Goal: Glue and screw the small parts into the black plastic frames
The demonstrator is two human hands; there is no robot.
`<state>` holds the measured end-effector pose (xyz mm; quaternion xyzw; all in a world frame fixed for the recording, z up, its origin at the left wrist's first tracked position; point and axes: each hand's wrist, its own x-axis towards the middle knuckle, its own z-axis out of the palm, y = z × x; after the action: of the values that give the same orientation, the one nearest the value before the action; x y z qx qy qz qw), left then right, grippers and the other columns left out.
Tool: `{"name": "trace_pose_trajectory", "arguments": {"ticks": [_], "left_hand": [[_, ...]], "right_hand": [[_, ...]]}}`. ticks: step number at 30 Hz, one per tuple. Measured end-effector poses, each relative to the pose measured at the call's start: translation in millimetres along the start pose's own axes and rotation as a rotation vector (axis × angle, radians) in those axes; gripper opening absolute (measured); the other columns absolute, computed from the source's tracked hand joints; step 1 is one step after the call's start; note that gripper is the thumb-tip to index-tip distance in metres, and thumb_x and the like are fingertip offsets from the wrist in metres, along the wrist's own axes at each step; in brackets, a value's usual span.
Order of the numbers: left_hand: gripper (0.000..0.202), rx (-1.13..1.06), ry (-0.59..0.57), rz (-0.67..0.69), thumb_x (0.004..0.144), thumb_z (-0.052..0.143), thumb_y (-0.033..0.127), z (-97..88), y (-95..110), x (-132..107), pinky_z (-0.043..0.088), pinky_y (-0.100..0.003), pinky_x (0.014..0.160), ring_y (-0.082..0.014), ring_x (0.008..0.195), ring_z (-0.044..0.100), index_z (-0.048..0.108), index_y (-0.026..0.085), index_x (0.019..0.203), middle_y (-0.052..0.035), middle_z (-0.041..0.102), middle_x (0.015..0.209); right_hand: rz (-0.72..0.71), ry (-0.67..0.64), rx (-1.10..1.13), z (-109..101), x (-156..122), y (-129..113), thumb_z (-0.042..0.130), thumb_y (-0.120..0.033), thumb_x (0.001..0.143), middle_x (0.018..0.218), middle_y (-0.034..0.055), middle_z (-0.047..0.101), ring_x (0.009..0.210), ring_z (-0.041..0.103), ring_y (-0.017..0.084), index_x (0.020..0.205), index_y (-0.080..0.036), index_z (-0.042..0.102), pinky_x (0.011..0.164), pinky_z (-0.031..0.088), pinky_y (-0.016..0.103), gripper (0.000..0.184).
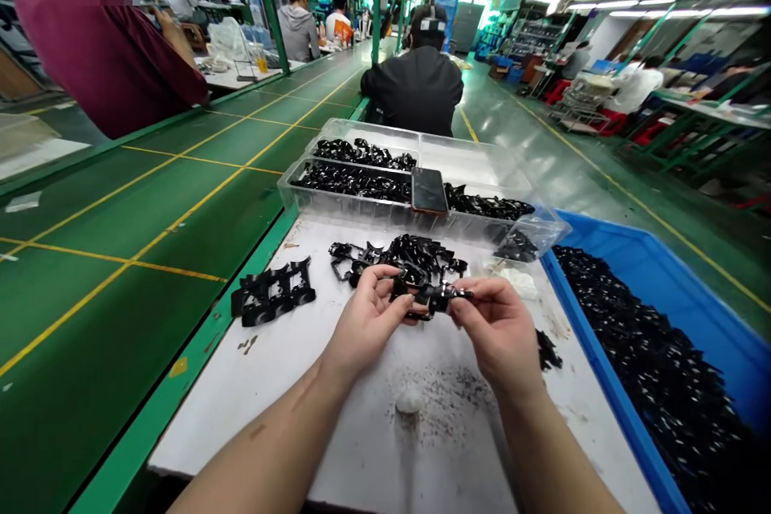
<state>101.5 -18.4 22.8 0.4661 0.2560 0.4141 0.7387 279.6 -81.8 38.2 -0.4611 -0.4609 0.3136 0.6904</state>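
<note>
Both my hands meet over the white work board (361, 434), pinching one small black plastic part (429, 295) between them. My left hand (367, 321) grips its left end with curled fingers. My right hand (499, 333) holds the right end between thumb and fingertips. Just beyond my fingers lies a loose pile of black plastic parts (401, 255). A neat cluster of joined black parts (274, 297) sits on the board to the left.
A clear plastic tray (470, 169) with rows of black parts and a phone (429, 190) stands at the board's far edge. A blue bin (675, 289) full of black parts is at the right. A green conveyor belt (150, 217) runs along the left. A seated person in black (415, 84) faces away ahead.
</note>
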Motion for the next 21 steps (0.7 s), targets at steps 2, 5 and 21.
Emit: {"name": "trace_pose_trajectory", "arguments": {"ticks": [2,5,21], "left_hand": [[0.037,0.016,-0.024,-0.004,0.102,0.074,0.033,1.3,-0.2,-2.5,0.066,-0.033,0.083,-0.0198,0.094,0.083,0.047,0.024,0.125,-0.0085,0.071,0.125],[0.033,0.062,0.005,0.026,0.103,0.072,0.031,3.6,1.1,-5.4,0.066,-0.033,0.086,-0.0199,0.099,0.082,0.048,0.025,0.125,-0.0081,0.067,0.131],[0.036,0.026,-0.026,0.048,0.104,0.071,0.028,4.6,7.8,-8.4,0.067,-0.036,0.096,-0.0229,0.109,0.081,0.051,0.026,0.134,-0.0098,0.065,0.139]], "right_hand": [[-0.017,0.009,0.006,-7.0,-2.7,2.7,0.084,-0.020,0.091,0.103,0.0026,0.075,0.079,0.068,0.013,0.090,-0.024,0.066,0.064,0.054,0.024,0.018],[-0.027,0.031,0.003,-11.6,-4.3,0.3,0.083,-0.019,0.091,0.103,0.0019,0.076,0.082,0.069,0.014,0.095,-0.026,0.066,0.067,0.056,0.025,0.019],[-0.374,-0.102,-0.606,-17.4,-2.8,-22.6,0.077,-0.017,0.095,0.107,0.0048,0.073,0.100,0.069,0.023,0.117,-0.028,0.075,0.086,0.058,0.043,0.024]]}}
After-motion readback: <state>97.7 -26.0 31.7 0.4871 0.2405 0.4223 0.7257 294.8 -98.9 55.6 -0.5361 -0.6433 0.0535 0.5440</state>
